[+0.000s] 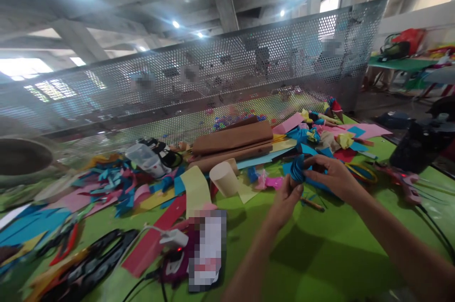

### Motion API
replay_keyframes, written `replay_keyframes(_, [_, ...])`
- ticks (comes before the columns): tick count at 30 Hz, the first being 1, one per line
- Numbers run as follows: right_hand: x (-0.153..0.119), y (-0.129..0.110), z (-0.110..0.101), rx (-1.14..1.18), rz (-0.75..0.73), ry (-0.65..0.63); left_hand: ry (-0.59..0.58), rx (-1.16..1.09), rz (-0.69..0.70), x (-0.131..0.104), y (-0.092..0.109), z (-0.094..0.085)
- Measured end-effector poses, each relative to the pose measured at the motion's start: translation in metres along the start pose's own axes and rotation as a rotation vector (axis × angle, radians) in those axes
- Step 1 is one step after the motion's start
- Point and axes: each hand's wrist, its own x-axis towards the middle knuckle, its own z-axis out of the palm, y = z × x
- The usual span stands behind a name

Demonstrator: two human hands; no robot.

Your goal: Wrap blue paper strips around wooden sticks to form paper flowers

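A layered, ruffled piece of blue paper (296, 169) is held upright above the green tabletop, right of centre. My left hand (287, 200) grips its lower end between thumb and fingers. At its upper right side, the fingers of my right hand (332, 176) are closed on the blue layers in a pinch. Just below the hands, a thin brown stick (314, 205) lies with small blue scraps. Pink shiny wrapping (272, 182) and a cream paper roll (224, 178) are to the left of my left hand. The picture is slightly blurred.
Behind lie brown paper rolls (234, 138) before a perforated metal screen (213, 69). A pink glue gun (407, 186) with its cord is at right. Leftward are colourful paper strips (121, 183), large black-handled scissors (106, 245), a power strip (174, 266) and a phone (208, 250).
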Motion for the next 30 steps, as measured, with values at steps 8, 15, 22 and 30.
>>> replay_keyframes(8, [-0.008,0.021,0.0,-0.016,-0.022,0.118,0.09,0.078,-0.053,0.008,-0.019,-0.002])
replay_keyframes(15, [-0.008,0.031,0.005,0.0,-0.065,0.028,0.083,0.165,-0.023,0.01,-0.031,-0.001])
replay_keyframes(22, [-0.011,0.029,0.007,-0.014,-0.045,0.08,0.093,0.125,-0.024,0.007,-0.024,0.002])
replay_keyframes(30, [-0.014,0.025,0.008,-0.15,-0.2,0.127,0.118,0.191,-0.041,0.008,-0.024,0.002])
